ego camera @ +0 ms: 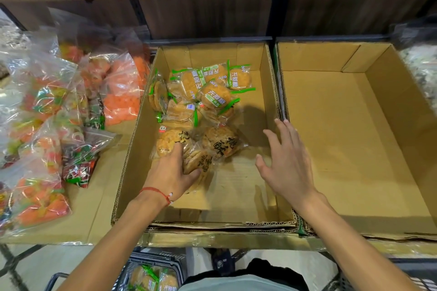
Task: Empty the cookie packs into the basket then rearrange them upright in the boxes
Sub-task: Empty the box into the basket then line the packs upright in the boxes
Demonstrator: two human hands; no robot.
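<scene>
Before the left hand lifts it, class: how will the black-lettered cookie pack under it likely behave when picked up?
The cookie pack under the left hand has a glossy clear wrapper, so it is probably slippery and crinkly. The round biscuit inside should keep it fairly stiff, yet likely brittle if squeezed. Being flat and hand-sized, it probably feels light.

**A:** so what's each grip doing right now?

**B:** left grip (170,172) is reached forward and low, back of it up, index finger (177,149) stretched out, thumb (195,173) splayed right. The other digits are hidden under it, so can't tell if it's closed.

**A:** and the other one?

**B:** right grip (286,163) is palm down, fingers (287,131) spread and relaxed, holding nothing. left forearm (113,231) and right forearm (350,238) are bare, angling inward.
</scene>
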